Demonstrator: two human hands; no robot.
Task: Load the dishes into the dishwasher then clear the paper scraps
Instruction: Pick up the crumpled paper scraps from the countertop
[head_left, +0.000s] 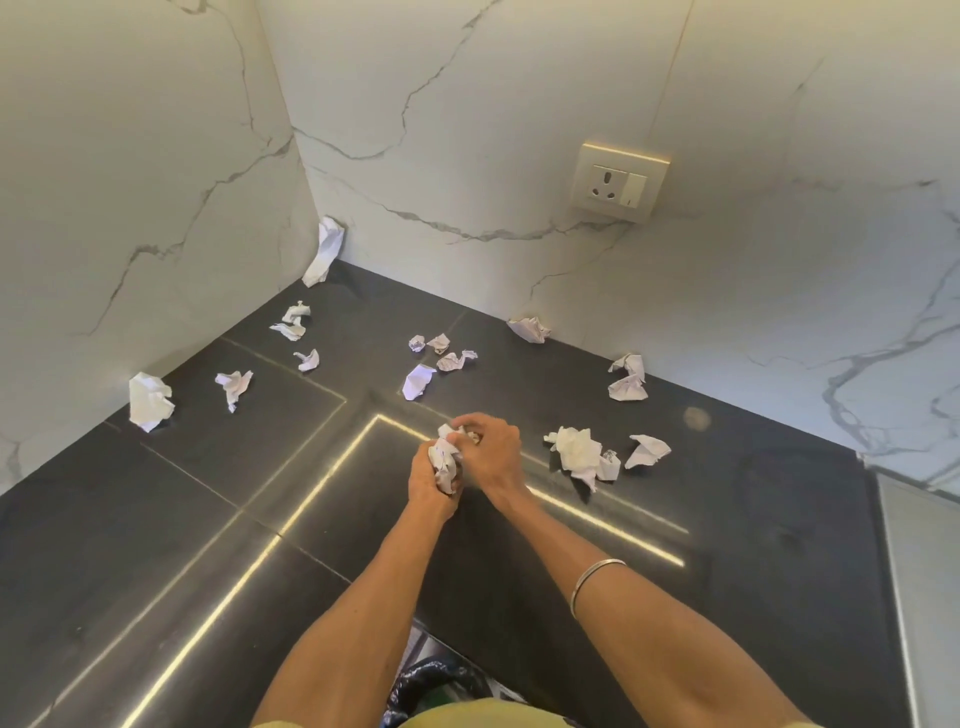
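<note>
Over the dark counter (156, 519), both hands meet, the left hand (431, 480) curled round a paper wad (444, 460) and the right hand (488, 447) seemingly pinching its top; best compress it firmly before reaching for the scattered scraps (582, 449).

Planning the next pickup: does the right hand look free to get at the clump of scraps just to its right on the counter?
Probably yes, once it lets go. The right hand and left hand both grip a paper wad. The clump lies close by on the bare counter, with nothing between.
</note>
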